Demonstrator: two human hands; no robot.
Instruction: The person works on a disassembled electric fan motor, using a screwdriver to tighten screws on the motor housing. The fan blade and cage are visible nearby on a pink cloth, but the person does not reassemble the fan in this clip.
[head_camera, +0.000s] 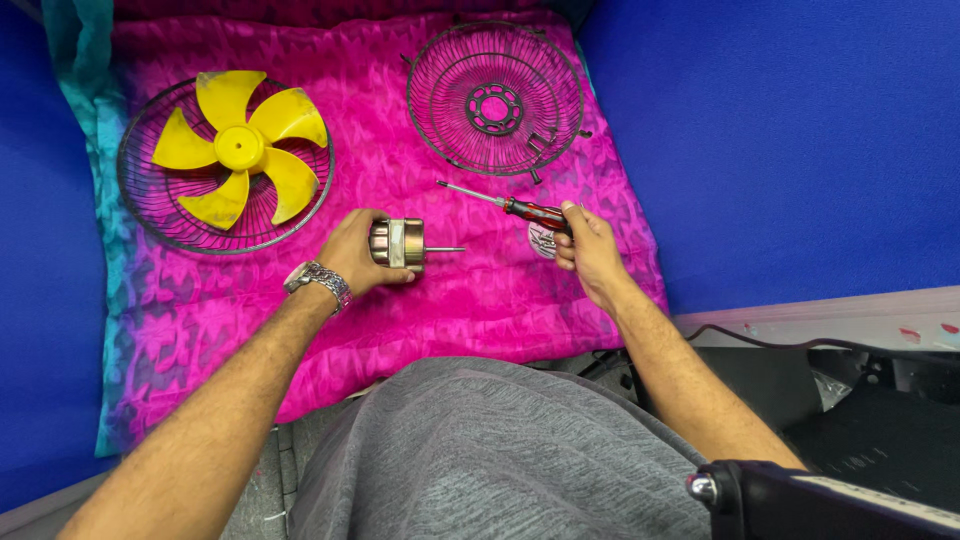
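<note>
My left hand (352, 252) grips a small metal fan motor (398, 243), its shaft pointing right, just above a pink cloth (400, 130). A screwdriver (510, 206) with a red and black handle is held in my right hand (588, 248), its thin blade aimed up and to the left, ending above the motor's shaft. A yellow fan blade (238, 147) lies inside a round wire guard (150, 215) at the upper left. A second wire guard (495, 97) with a ringed centre lies at the upper middle.
The pink cloth covers a blue surface (780, 130) that spreads on both sides. A small round badge (541, 240) lies by my right hand. My grey-clad knee (490, 450) fills the bottom centre. Dark gear and a cable (860, 400) sit at the lower right.
</note>
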